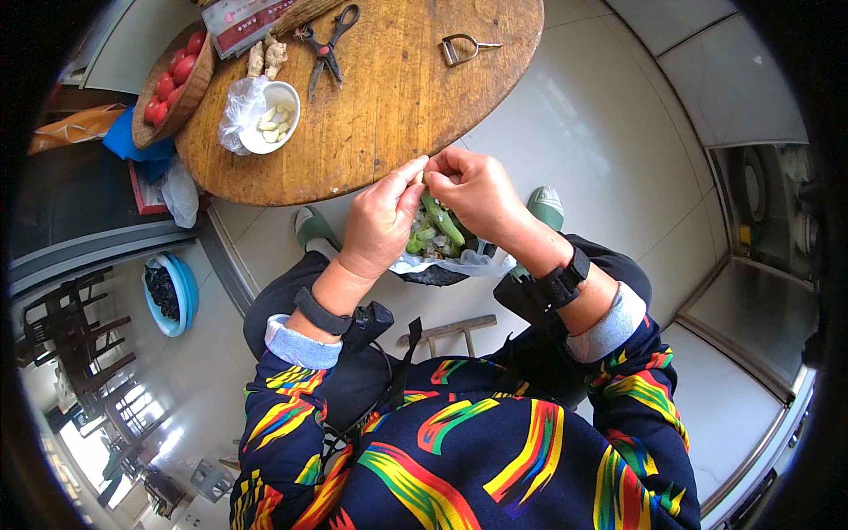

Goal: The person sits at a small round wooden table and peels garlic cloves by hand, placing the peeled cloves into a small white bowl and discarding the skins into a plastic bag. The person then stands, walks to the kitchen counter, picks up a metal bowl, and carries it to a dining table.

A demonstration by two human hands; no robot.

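Between the fingertips of both hands is a small pale garlic clove (419,177), mostly hidden by the fingers. My left hand (383,222) grips it from the left, and my right hand (478,192) pinches at it from the right. Below the hands stands a waste bin lined with a white plastic bag (487,264), holding green vegetable scraps (442,220) and peelings. On the wooden table (391,86), a white bowl (289,132) holds several peeled garlic cloves (273,124). A clear plastic bag (240,116) lies against the bowl's left side.
Black-handled scissors (326,53), a metal peeler (464,50) and ginger root (275,56) lie on the table. A wooden basket (192,93) of red tomatoes (173,76) sits at its left edge. A light-blue basin (182,298) stands on the floor to the left.
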